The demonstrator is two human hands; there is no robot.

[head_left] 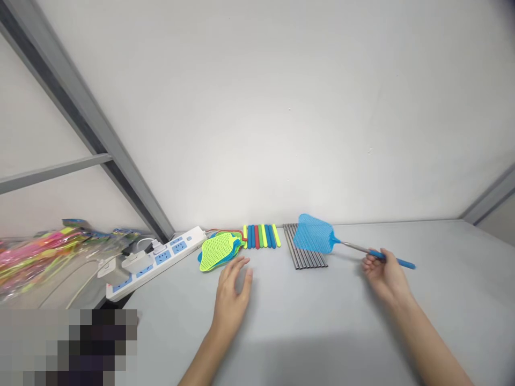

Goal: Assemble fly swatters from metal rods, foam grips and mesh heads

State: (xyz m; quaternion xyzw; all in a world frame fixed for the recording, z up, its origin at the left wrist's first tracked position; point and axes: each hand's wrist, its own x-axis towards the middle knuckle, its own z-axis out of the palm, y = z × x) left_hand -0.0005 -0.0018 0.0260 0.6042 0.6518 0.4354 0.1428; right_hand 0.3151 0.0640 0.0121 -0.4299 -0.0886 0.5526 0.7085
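My right hand [384, 276] is closed around the blue handle of a fly swatter [314, 234]. The swatter has a blue mesh head and a metal rod, and its head hangs over a row of metal rods [308, 260] on the table. My left hand [233, 292] is open, fingers stretched forward, holding nothing. Just beyond its fingertips lies a stack of fly swatter heads [217, 252], yellow-green on top with blue, green and red ones underneath. Between the stack and the rods is a row of coloured handles [261, 236] in yellow, blue, red and green.
A white power strip [156, 262] with plugs and cables lies along the table's left side. Left of it are colourful plastic-wrapped items [40, 257], partly blurred. A white wall [289, 107] rises behind the grey table [289, 321]; a metal frame post [92, 118] stands at the left.
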